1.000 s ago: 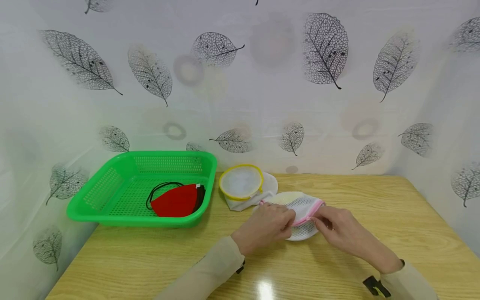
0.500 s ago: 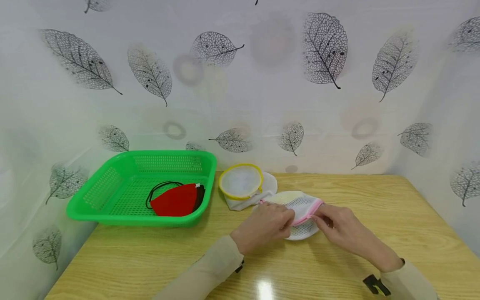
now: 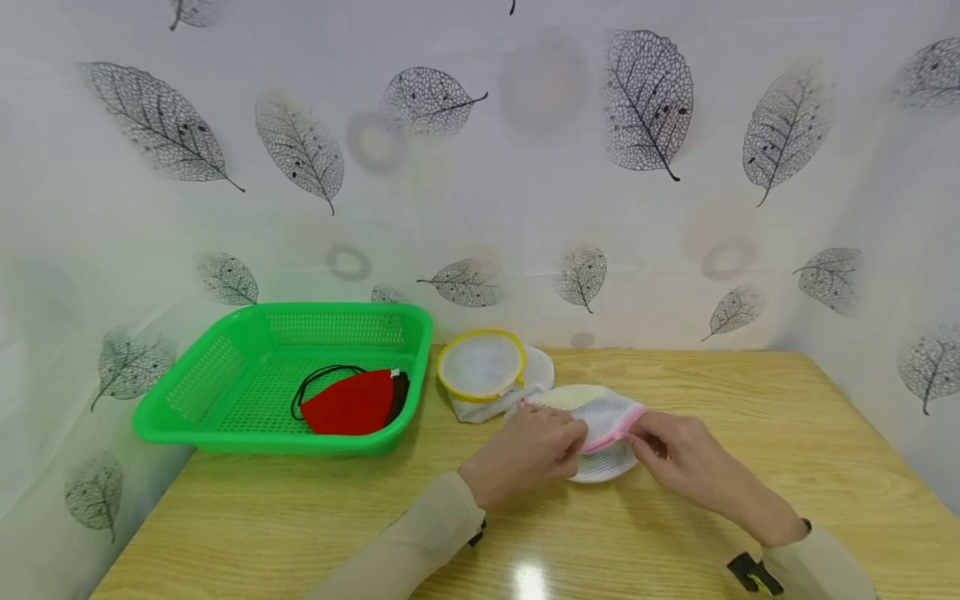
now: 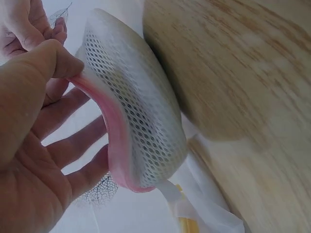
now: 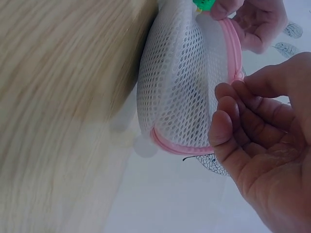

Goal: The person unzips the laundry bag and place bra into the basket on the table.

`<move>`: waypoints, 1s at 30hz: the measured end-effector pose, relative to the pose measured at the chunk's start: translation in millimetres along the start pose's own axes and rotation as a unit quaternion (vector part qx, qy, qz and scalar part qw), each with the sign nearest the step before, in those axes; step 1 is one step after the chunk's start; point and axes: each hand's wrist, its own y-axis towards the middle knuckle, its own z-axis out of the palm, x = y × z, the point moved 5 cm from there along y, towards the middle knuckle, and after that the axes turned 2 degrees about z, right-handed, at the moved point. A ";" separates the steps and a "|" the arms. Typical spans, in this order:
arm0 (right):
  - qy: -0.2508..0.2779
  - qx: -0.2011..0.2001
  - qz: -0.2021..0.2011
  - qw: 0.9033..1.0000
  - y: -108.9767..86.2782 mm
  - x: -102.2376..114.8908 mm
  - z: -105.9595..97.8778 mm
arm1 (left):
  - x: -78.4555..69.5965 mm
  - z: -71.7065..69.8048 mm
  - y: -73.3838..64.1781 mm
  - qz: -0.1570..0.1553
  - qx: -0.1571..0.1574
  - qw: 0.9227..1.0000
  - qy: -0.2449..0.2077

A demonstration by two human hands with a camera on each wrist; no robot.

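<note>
A white mesh laundry bag (image 3: 606,412) with a pink zipper (image 4: 114,124) stands on its curved side on the wooden table. My left hand (image 3: 525,450) pinches the pink zippered edge between thumb and index finger, the other fingers spread behind it in the left wrist view. With thumb and fingertips, my right hand (image 3: 693,462) pinches the zipper at its small pink pull (image 5: 238,76). In the right wrist view the mesh wall (image 5: 180,82) bulges towards the table. The bag's far left end is partly hidden behind my left hand in the head view.
Behind the bag, close to its left, lies another white mesh bag with a yellow rim (image 3: 482,364). A green plastic basket (image 3: 281,442) at the left holds a red cloth item (image 3: 348,404) with a black cord. A leaf-print curtain (image 3: 480,192) hangs along the table's back.
</note>
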 end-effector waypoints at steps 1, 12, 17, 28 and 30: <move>0.007 0.003 0.000 1.000 -0.3 1.0 0.5 | 0.0 -0.7 0.0 -0.001 -0.003 1.000 0.002; 0.039 0.014 -0.007 0.999 -0.9 11.2 7.3 | -12.3 -4.3 6.1 -0.014 -0.040 0.998 0.046; 0.044 0.023 -0.010 0.999 -0.7 13.2 10.9 | -14.6 -2.0 6.6 -0.020 -0.057 0.996 0.071; 0.008 0.002 -0.018 1.000 -0.8 9.7 9.6 | -16.4 1.3 10.5 -0.017 -0.013 0.999 0.048; 0.008 0.001 -0.017 1.000 -0.5 7.7 8.6 | -16.6 2.5 11.4 -0.018 -0.008 0.999 0.029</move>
